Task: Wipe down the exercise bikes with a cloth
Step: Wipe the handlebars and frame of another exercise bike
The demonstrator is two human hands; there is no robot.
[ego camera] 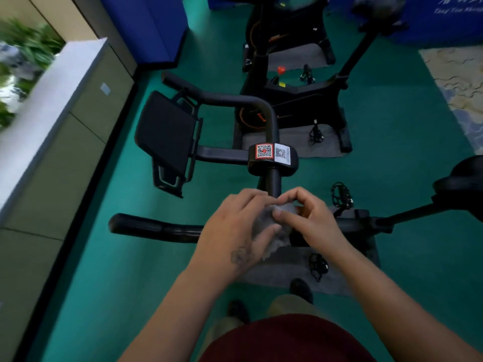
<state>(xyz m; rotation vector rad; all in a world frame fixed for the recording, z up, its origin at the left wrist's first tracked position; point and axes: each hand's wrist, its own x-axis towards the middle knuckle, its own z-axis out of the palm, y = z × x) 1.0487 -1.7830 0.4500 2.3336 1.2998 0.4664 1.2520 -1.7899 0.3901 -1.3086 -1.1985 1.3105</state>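
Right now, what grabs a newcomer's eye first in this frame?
Dead centre, the left hand and right hand meet over a crumpled grey cloth, both gripping it above the nearest bike's handlebar. Just beyond them, two QR stickers stand out bright on the black handlebar hub. More black exercise bikes line up behind on the green floor.

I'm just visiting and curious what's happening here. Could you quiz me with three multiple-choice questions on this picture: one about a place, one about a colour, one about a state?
1. Where is the cloth?
A. On the floor
B. Between both hands, above the nearest bike
C. On the saddle

2. What colour is the floor?
A. Green
B. Red
C. White

3. What is the left hand doing?
A. Hanging idle
B. Gripping the handlebar
C. Holding the cloth

Answers: B, the left hand and right hand meet on it over the nearest bike; A, green all around; C, its fingers wrap the cloth.
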